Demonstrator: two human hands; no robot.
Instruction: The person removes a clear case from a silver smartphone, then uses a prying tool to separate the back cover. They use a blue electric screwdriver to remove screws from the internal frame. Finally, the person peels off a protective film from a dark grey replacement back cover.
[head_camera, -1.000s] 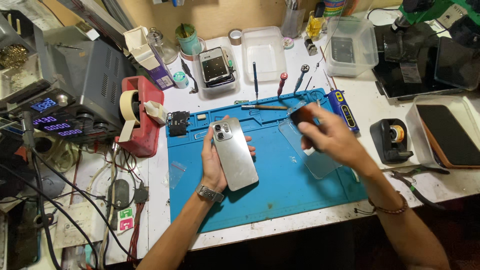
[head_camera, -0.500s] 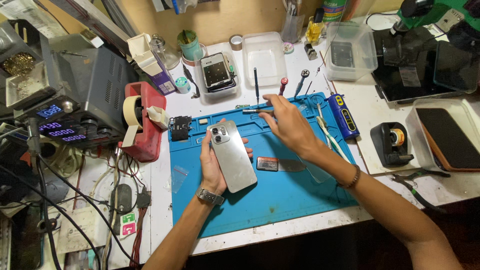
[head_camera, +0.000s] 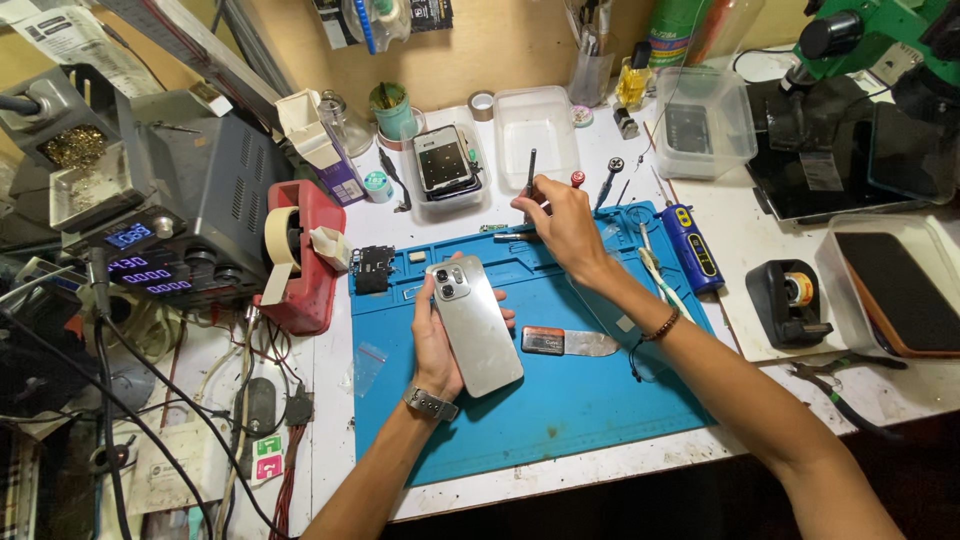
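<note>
Head view: the left hand (head_camera: 440, 340) cradles a silver smartphone (head_camera: 476, 322) back side up, camera cluster toward the far end, just above the blue repair mat (head_camera: 560, 400); the fingers wrap its long edges from beneath, thumb on the near side, so the phone sits steady and its back stays free. The right hand (head_camera: 562, 222) reaches to the mat's far edge, fingers pressed together around a thin dark tool (head_camera: 530, 172) that stands nearly upright, its tip by the small parts in the mat's top tray; the pinch near the lower end would give fine control. A flat metal scraper with a dark handle (head_camera: 568, 342) lies on the mat just beside the phone, within easy reach. Behind, on the white surface (head_camera: 760, 240), a clear tray holds another phone (head_camera: 445, 162). A red tape dispenser (head_camera: 300, 250) stands left of the mat, a power supply with lit digits (head_camera: 170, 220) beyond it, and a blue pen-shaped tool (head_camera: 697, 248) lies at the mat's right edge
</note>
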